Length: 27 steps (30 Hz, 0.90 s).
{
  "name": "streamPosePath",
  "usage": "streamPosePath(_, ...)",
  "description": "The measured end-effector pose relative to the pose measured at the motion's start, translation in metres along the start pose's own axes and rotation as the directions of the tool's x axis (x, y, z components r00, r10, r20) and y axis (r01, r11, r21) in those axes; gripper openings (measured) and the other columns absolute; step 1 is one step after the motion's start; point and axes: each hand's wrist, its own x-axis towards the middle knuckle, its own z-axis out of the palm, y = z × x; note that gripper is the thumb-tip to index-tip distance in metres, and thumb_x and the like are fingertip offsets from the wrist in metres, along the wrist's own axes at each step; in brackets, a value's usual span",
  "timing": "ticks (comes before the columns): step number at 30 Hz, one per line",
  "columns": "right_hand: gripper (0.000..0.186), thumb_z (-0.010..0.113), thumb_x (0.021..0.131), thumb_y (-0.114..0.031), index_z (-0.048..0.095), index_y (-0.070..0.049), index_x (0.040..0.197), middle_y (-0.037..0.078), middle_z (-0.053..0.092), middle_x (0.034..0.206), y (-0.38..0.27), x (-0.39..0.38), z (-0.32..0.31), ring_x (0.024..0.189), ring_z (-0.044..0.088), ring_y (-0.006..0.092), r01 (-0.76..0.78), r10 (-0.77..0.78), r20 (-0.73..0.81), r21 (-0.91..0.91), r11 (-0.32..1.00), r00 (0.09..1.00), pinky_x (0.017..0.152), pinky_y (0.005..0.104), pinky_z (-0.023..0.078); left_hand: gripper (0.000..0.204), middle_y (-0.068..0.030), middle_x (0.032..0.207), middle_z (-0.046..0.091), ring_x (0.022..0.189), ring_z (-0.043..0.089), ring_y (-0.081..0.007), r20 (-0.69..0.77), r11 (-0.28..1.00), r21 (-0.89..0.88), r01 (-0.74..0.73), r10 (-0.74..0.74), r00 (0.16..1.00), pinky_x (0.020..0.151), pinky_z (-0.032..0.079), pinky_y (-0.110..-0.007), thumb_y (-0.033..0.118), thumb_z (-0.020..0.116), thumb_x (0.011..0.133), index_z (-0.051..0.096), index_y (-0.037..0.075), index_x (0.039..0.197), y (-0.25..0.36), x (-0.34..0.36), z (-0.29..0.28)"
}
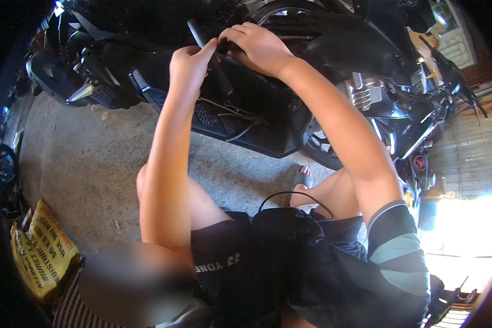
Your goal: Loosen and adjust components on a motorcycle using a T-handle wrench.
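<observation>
My left hand (188, 71) reaches over the dark body of a scooter (273, 136), its thumb and fingers closed beside a cylindrical bar (223, 82) with a light grey upper end. My right hand (262, 52) is curled at the same spot, fingertips almost meeting those of my left hand; what they pinch is hidden and too small to name. Thin cables (246, 128) lie loose across the scooter's black textured panel just below the hands.
More two-wheelers (65, 76) stand along the top and right. My legs are bent on the concrete floor (93, 169), with a sandalled foot (302, 180) near the scooter. A yellow sack (44, 246) lies lower left, beside a blurred patch. A bright opening is at right.
</observation>
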Motion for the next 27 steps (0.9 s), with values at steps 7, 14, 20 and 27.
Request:
streamPosePath(7,0.018,0.065,0.077,-0.009,0.063,-0.008,0.094,0.010,0.062,0.091,-0.001,0.000,-0.003,0.085,0.060,0.0312,-0.103,0.104,-0.115,0.017,0.995,0.988,0.075,0.0378,0.051,0.027,-0.0166,0.082,0.066,0.080,0.063,-0.0352,-0.196,0.822,0.543,-0.172,0.323,0.926,0.076,0.049,-0.040,0.032,0.060,0.086,0.069,0.006,0.088,0.010,0.000,-0.012)
streamPosePath(14,0.026,0.059,0.077,-0.005,0.063,-0.009,0.103,0.009,0.064,0.097,0.003,-0.006,0.000,0.091,0.061,0.0302,-0.028,0.021,-0.129,-0.055,0.998,0.991,0.080,0.0375,0.051,0.048,-0.0070,0.100,0.065,0.100,0.060,-0.0278,0.157,0.229,0.812,-0.536,0.800,0.579,0.093,0.045,-0.037,-0.002,0.056,0.075,0.055,0.011,0.121,0.004,0.000,-0.014)
streamPosePath(20,0.034,0.056,0.077,-0.002,0.062,-0.011,0.109,0.009,0.064,0.100,0.001,-0.015,0.009,0.097,0.061,0.0282,-0.038,0.032,-0.080,-0.073,0.997,0.996,0.084,0.0365,0.050,0.037,-0.0058,0.097,0.066,0.086,0.065,-0.0158,0.396,0.977,0.081,-0.199,0.152,0.906,0.077,0.051,-0.029,0.003,0.055,0.081,0.054,0.005,0.118,0.008,-0.002,-0.020)
streamPosePath(27,0.048,0.063,0.076,-0.003,0.056,-0.012,0.122,0.011,0.059,0.116,-0.026,-0.029,0.008,0.107,0.056,0.0298,-0.014,0.031,-0.267,0.064,0.998,0.963,0.094,0.0404,0.045,0.022,-0.0068,0.086,0.066,0.078,0.065,-0.0148,0.318,0.907,-0.344,0.242,-0.130,0.939,0.070,0.055,-0.029,0.019,0.064,0.087,0.058,0.001,0.098,0.008,0.003,-0.021)
